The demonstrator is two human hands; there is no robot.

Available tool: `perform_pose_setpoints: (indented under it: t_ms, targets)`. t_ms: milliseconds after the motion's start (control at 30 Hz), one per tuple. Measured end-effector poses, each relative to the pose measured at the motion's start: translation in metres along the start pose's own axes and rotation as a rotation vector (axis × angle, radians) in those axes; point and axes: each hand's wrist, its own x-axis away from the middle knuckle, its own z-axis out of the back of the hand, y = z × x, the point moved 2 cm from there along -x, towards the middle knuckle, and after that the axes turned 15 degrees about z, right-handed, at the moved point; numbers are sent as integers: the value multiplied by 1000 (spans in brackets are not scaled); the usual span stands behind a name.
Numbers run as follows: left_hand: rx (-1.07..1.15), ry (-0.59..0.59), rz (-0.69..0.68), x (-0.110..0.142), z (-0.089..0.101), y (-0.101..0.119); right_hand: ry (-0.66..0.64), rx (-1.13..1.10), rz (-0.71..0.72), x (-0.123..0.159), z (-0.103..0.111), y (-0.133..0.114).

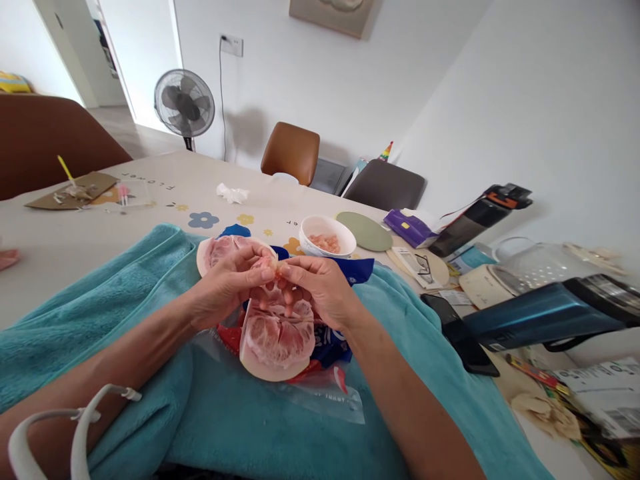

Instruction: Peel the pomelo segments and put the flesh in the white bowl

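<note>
Both my left hand and my right hand pinch a small piece of pomelo flesh between thumbs and fingers. Right below them lies a cut pomelo piece, its pink face up with thick pale rind around it. Another pomelo piece sits behind my left hand, partly covered by it. Under the fruit is a blue and red plastic bag spread on a teal towel. Beyond my right hand, a white bowl holds loose pink pulp.
On the right are a green round mat, a purple tissue pack, glasses, a black phone and a blue bottle. A crumpled tissue lies toward the back. Cardboard is at far left.
</note>
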Motion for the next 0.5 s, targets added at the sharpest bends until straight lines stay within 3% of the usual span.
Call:
perform_pose_setpoints:
  t_ms: [167, 500]
  targets:
    - [-95, 92, -124, 1, -2, -2, 106, 166, 55, 3, -1, -5]
    - [-68, 130, -133, 3, -3, -1, 110, 559, 279, 7, -7, -10]
